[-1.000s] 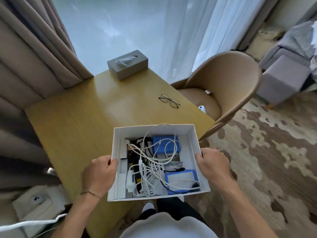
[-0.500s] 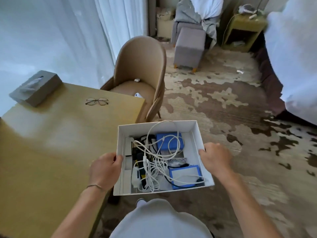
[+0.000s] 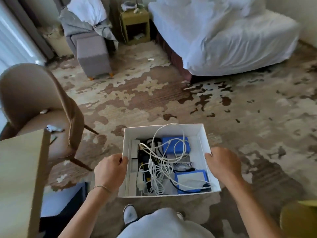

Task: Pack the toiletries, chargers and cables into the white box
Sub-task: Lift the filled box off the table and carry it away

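Wooden table (image 3: 18,169) corner far left, tan chair (image 3: 34,100) beside it. Left hand (image 3: 109,170) and right hand (image 3: 223,164) each grip a side wall of white box (image 3: 202,145), held above patterned carpet (image 3: 171,100); white cables (image 3: 159,162) tangled inside. Bed (image 3: 231,40) upper right.

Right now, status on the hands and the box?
Left hand and right hand grip white box sides, carried above carpet. White cable inside. Path ahead clear.
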A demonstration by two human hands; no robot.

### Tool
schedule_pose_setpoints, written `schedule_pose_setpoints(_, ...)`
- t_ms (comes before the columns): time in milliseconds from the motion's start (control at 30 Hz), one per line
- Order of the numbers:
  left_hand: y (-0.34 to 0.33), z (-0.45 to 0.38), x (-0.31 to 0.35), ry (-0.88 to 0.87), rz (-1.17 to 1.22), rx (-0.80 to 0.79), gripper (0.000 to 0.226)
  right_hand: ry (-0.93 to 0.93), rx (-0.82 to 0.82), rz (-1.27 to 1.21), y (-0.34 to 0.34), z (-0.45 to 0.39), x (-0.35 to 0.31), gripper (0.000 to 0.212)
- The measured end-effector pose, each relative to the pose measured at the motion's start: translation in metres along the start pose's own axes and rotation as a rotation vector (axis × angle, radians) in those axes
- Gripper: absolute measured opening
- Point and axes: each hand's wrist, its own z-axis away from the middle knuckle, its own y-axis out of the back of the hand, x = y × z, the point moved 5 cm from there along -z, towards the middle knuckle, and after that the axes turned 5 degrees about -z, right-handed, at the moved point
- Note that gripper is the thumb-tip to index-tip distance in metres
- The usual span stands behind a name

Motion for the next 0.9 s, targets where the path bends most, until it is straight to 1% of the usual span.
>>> schedule_pose_setpoints(133,-0.033,-0.007,0.092,-0.122,-0.004,-0.063,0.047,-0.162,0.041,-0.004,0.025,0.007,0.095,0.034)
schedule_pose_setpoints(267,-0.061,-0.007,0.185,-0.292,-0.016,-0.127,0.046,-0.325,0.086,-0.077,0.044,0.025,0.182,0.044)
schedule_pose_setpoints(367,-0.082,-0.003,0.252,-0.432,-0.030,-0.160,0.046,-0.439,0.128,-0.088,0.056,0.043,0.238,0.043)
schedule_pose_setpoints(567,-0.122,0.019,0.377,-0.648,-0.039,-0.243,0.043,-0.687,0.205,-0.154,0.078,0.080,0.334,0.042)
schedule_pose_setpoints(700,-0.152,0.037,0.457,-0.781,-0.070,-0.270,0.043,-0.824,0.250,-0.194,0.089,0.100,0.393,0.042)
schedule_pose_setpoints(833,-0.188,0.058,0.534,-0.903,-0.054,-0.318,0.045,-0.974,0.255,-0.246,0.100,0.117,0.446,0.035)
schedule_pose_setpoints(900,-0.204,0.071,0.571,-0.964,-0.043,-0.340,0.047,-1.050,0.269,-0.268,0.104,0.128,0.470,0.035)
